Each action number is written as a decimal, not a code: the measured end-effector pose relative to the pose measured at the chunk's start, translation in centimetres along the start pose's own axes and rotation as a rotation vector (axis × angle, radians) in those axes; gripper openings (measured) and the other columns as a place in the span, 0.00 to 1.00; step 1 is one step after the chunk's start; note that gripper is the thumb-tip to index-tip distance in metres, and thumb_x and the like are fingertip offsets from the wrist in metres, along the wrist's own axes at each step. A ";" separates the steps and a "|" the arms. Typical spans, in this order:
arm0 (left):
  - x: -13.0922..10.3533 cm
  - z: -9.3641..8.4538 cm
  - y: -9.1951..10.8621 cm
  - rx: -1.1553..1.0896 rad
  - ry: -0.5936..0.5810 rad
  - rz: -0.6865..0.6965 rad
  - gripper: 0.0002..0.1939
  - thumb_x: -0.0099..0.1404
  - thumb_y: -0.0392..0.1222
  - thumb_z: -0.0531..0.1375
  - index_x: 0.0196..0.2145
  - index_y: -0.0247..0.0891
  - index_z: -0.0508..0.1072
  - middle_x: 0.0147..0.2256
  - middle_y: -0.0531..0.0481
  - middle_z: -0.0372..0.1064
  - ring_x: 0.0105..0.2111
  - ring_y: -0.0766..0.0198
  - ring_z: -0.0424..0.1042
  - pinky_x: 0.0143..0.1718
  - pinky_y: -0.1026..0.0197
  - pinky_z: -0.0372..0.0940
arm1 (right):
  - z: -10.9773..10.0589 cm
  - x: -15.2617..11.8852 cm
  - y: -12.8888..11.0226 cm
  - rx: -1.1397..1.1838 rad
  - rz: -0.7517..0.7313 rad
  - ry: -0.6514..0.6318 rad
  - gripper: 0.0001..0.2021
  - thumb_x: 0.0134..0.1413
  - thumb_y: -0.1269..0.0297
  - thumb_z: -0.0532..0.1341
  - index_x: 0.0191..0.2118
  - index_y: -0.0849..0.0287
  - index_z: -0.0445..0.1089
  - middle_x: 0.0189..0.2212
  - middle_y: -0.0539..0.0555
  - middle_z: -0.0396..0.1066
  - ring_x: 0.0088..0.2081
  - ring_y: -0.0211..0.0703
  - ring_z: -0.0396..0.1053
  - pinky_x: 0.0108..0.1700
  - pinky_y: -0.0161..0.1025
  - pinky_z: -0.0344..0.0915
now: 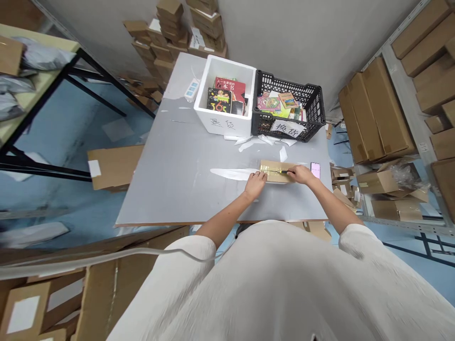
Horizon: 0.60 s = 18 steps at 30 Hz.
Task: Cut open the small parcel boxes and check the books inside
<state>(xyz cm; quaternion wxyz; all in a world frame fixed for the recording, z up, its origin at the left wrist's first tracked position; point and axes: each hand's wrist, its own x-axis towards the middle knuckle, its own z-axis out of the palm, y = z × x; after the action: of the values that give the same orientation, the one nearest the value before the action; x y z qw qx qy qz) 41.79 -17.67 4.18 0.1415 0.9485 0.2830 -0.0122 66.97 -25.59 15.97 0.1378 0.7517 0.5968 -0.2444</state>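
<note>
A small cardboard box (pixel 278 177) with clear tape along its top lies on the grey table (pixel 167 175). My left hand (pixel 256 183) rests on its left end, fingers bent over the near corner. In my right hand (pixel 300 174) is a thin dark cutter (pixel 285 172), its tip pointing left over the taped seam. White paper (pixel 231 174) lies flat to the left of the box. Just right of my right hand is a phone (pixel 315 170) with a lit screen.
Behind the box stand a white bin (pixel 223 121) and a black crate (pixel 314 111), both holding books. Paper scraps (pixel 283 154) lie before them. A power strip (pixel 192 90) is at the back left. Shelves with cartons (pixel 377 111) stand at right.
</note>
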 end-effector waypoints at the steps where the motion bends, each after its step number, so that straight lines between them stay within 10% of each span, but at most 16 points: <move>1: 0.0 0.0 0.0 0.000 -0.001 0.001 0.27 0.75 0.24 0.51 0.66 0.36 0.74 0.57 0.32 0.75 0.59 0.44 0.72 0.56 0.46 0.63 | 0.1 -0.3 0.8 -0.003 0.013 0.005 0.22 0.79 0.56 0.53 0.58 0.49 0.85 0.54 0.58 0.85 0.54 0.56 0.79 0.46 0.42 0.65; 18: 0.3 -0.1 0.1 0.048 -0.028 -0.031 0.26 0.71 0.25 0.54 0.63 0.37 0.75 0.57 0.31 0.76 0.59 0.42 0.72 0.56 0.44 0.64 | 0.7 -3.2 10.0 0.070 0.117 0.008 0.20 0.76 0.53 0.58 0.58 0.48 0.87 0.47 0.58 0.86 0.48 0.55 0.78 0.41 0.41 0.63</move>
<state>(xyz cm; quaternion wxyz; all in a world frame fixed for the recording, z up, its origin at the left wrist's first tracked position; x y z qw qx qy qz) 42.11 -17.58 4.26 0.1223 0.9469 0.2954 -0.0343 75.90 -31.09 16.29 0.1231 0.7906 0.5437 -0.2535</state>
